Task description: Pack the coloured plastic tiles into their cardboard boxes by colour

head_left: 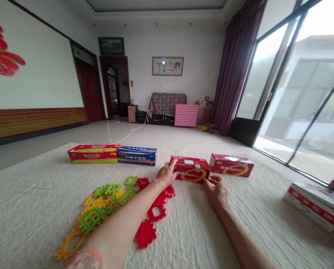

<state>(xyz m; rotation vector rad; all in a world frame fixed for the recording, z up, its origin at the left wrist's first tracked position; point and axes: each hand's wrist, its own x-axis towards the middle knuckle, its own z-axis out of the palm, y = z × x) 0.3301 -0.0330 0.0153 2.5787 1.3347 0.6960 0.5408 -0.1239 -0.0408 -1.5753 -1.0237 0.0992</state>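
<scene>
A red cardboard box (pixel 193 175) with white lettering and a yellow ring rests on the cream textured cloth. My left hand (pixel 167 174) grips its left end, with fingers on the top edge and left side. At the box's lower right corner is my right hand (pixel 217 191), its fingers apart and curved; a fingertip meets or nearly meets the corner. Under and beside my left forearm lie toothed plastic pieces: red ones (pixel 146 234), green ones (pixel 93 219) and yellow ones (pixel 68 243). Part of this pile is hidden by the forearm.
Along the far edge stand a red-and-green box (pixel 95 154), a blue box (pixel 137 156) and another red box (pixel 232 165). A white-and-red box (pixel 318 211) sits at the right. Beyond are a white cable (pixel 131 130), a cloth-covered cabinet (pixel 167 104) and glass doors (pixel 304 93).
</scene>
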